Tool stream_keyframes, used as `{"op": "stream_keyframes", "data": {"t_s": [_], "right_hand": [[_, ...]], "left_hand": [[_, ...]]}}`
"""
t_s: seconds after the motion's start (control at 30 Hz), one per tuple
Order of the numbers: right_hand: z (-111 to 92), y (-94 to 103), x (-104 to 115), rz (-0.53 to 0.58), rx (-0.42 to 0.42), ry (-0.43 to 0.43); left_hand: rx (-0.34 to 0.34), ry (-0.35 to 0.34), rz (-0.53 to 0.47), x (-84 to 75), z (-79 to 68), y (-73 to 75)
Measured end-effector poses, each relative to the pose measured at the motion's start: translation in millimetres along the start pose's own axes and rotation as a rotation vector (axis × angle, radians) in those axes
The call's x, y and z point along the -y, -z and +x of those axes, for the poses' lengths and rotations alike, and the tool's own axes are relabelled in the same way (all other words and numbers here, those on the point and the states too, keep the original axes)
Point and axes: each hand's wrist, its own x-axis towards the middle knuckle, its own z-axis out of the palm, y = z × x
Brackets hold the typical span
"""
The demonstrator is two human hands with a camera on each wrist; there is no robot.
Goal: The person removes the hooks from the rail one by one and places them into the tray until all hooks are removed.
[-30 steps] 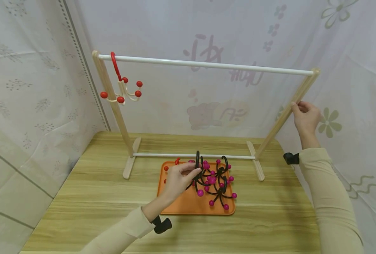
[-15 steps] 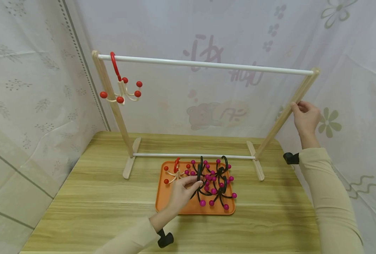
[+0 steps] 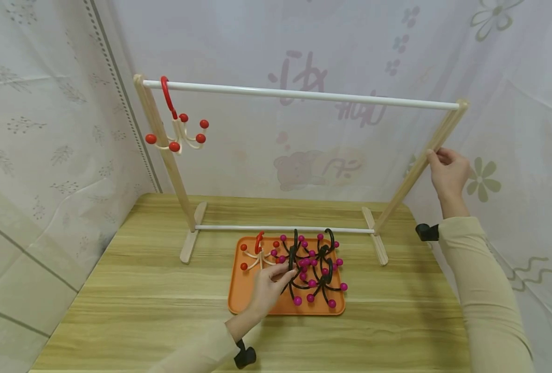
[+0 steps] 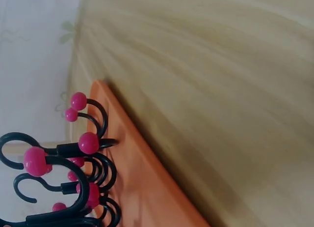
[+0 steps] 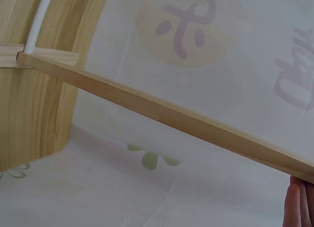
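My left hand [image 3: 265, 292] pinches the stem of a black claw-shaped hanging hook [image 3: 292, 261] with pink ball tips, low over the orange tray [image 3: 240, 292]. In the left wrist view, the curved arm of a black hook [image 4: 81, 187] shows close to the camera. Several other black hooks [image 3: 323, 280] lie crowded in the tray's right half. A cream hook with red balls [image 3: 260, 256] lies at the tray's back left. Over on the right, my right hand [image 3: 450, 173] grips the wooden post [image 3: 408, 181] of a rack between thumb and fingers; in the right wrist view its fingertips [image 5: 293, 202] meet the post's edge.
The rack's white top rail [image 3: 304, 95] spans above the table [image 3: 131, 290]. From its left end hangs another cream hook with red balls [image 3: 179, 132]. A lower white rail [image 3: 280, 228] runs just behind the tray, between the wooden feet [image 3: 191, 243]. Patterned curtains surround the table.
My left hand has lowered the black hook toward the front of the tray, uncovering the cream hook with red balls behind it. My right hand stays on the post.
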Motion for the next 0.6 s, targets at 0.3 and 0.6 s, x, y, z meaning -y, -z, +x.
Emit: {"op": "stream_keyframes", "data": {"t_s": [0.3, 0.6], "right_hand": [[0.4, 1.0, -0.8, 0.0, -0.009, 0.01], [0.5, 0.6, -1.2, -0.01, -0.005, 0.006]], "left_hand": [[-0.03, 0.05, -0.014, 7.3, -8.9, -4.4], [-0.031, 0.064, -0.041, 15.0, -13.7, -6.3]]}}
